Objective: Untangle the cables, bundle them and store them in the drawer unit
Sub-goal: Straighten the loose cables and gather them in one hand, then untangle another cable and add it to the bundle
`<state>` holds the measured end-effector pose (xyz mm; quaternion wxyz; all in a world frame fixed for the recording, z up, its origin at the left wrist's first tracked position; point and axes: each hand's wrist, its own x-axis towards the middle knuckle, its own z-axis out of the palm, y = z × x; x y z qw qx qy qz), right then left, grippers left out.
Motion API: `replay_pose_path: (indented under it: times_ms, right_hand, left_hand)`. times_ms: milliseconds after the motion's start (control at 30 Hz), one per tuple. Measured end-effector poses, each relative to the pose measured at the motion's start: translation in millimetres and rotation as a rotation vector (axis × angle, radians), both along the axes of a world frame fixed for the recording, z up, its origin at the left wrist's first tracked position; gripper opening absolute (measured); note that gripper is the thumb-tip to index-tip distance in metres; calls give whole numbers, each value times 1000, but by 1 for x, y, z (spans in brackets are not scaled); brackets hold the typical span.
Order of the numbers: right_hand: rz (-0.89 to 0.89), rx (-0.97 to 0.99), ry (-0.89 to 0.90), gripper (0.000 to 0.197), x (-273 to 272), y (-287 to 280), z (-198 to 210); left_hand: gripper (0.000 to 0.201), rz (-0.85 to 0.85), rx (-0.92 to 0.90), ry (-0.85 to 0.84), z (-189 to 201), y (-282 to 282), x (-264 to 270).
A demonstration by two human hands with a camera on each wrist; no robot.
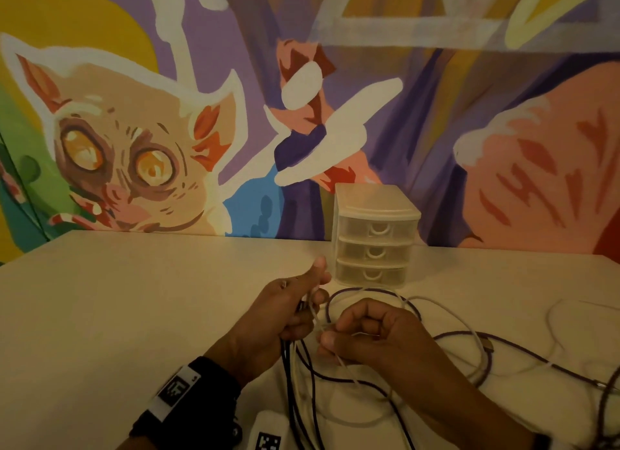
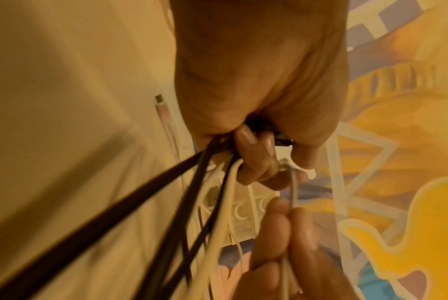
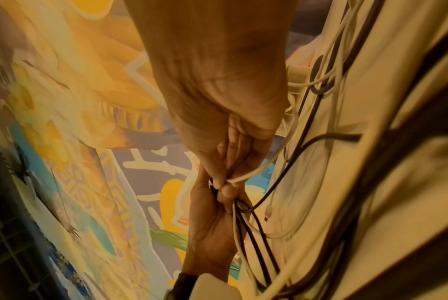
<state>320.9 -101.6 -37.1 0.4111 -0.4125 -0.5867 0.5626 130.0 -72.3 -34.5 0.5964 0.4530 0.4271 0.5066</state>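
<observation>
Both hands are working just in front of the drawer unit (image 1: 374,234) — left hand (image 1: 285,312) gripping gathered cables (image 1: 302,375), right hand (image 1: 362,335) pinching a white cable (image 1: 317,318) running leftward between them.

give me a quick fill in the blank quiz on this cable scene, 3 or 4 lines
1. The drawer unit has ___ drawers, all closed.
2. The left hand grips a bunch of dark and ___ cables.
3. The right hand pinches a thin white cable between thumb and ___.
4. The drawer unit stands on the table against the painted ___.

Missing words: three; white; fingers; wall
</observation>
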Motion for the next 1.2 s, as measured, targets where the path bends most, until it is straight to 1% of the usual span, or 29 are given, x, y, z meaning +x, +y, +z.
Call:
replay_pose_path:
  times_ms: [100, 167, 233, 267, 333, 400, 533, 600, 633, 667, 733, 767, 800, 833, 900, 933, 967, 1067, 1100, 1133, 1200]
  right_hand:
    - [-4, 1, -81, 24, 3, 2, 0]
    - [-12, 100, -195, 21, 9, 5, 2]
    - [-118, 278, -288, 13, 23, 11, 9]
    - [-186, 340, -286, 10, 33, 15, 15]
    - [-300, 373, -189, 9, 54, 23, 27]
    - [-384, 385, -153, 13, 73, 26, 35]
    - [-536, 466, -232, 21, 95, 19, 47]
    - [-605, 524, -384, 25, 109, 18, 50]
    - [-602, 522, -485, 31, 115, 19, 50]
    - [-552, 472, -576, 41, 121, 21, 48]
    - [-354, 224, -708, 61, 127, 22, 42]
    - [-250, 113, -777, 66, 130, 22, 39]
    - [-174, 57, -845, 66, 134, 20, 38]
    - [-133, 41, -881, 60, 140, 18, 37]
    - [-109, 57, -810, 38, 147, 17, 39]
    - [-101, 85, -736, 29, 148, 16, 40]
    - [-117, 133, -652, 24, 147, 16, 42]
    - [-231, 319, -331, 22, 129, 12, 47]
    - [-221, 352, -241, 21, 120, 10, 48]
    - [-174, 366, -186, 21, 111, 7, 48]
    - [-49, 351, -172, 25, 95, 1, 43]
  left_hand:
    - [56, 26, 21, -21, -1, 2, 0]
    - [56, 85, 33, -56, -1, 6, -5]
    - [51, 155, 33, -103, 0, 9, -11]
    - [48, 177, 36, -122, -1, 11, -14]
    - [47, 203, 41, -144, -2, 11, -16]
    - [49, 218, 37, -148, -5, 11, -15]
    - [46, 247, 31, -161, -7, 14, -15]
    - [45, 267, 23, -186, -8, 15, -16]
    - [44, 277, 21, -202, -8, 15, -16]
    - [44, 291, 19, -212, -9, 16, -16]
    - [45, 323, 17, -220, -10, 17, -16]
    - [46, 336, 15, -222, -10, 17, -16]
    - [46, 344, 12, -223, -11, 18, -17]
    - [46, 347, 11, -220, -11, 18, -17]
    - [47, 343, 8, -189, -11, 17, -18]
    - [48, 334, 10, -171, -11, 16, -18]
    - [48, 319, 17, -159, -11, 16, -18]
    - [47, 251, 54, -113, -8, 12, -14]
    - [48, 214, 76, -83, -6, 10, -13]
    - [49, 171, 99, -48, -4, 8, -11]
    - [42, 85, 147, 20, -1, 3, -8]
